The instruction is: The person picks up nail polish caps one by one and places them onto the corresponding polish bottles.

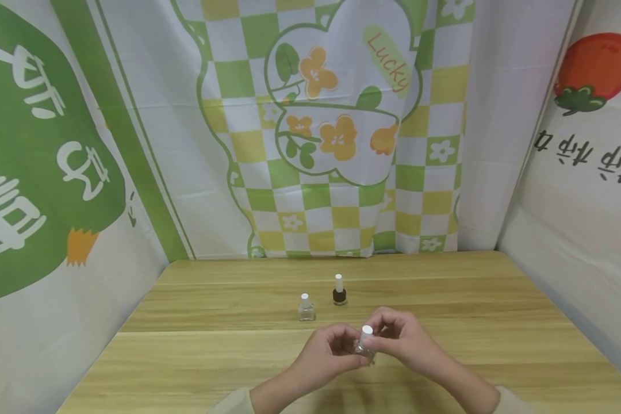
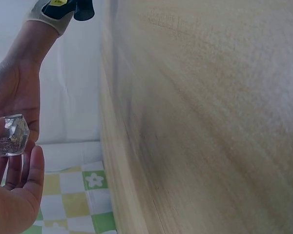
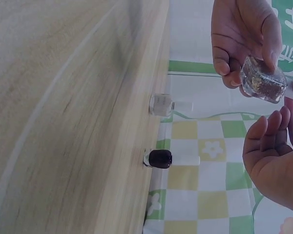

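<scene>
A small clear glass nail polish bottle with glittery flecks and a white cap is held up above the table, between both hands. My left hand holds the glass body, thumb on the near side and fingers behind. My right hand pinches the white cap between thumb and finger; its other fingers are curled loosely, as the right wrist view shows. Beyond the hands, a clear nail polish bottle and a dark nail polish bottle, both white-capped, stand upright on the table.
The wood-grain table runs back to a checked green, yellow and white curtain. Printed cloths hang at the left and the right, along the table's sides.
</scene>
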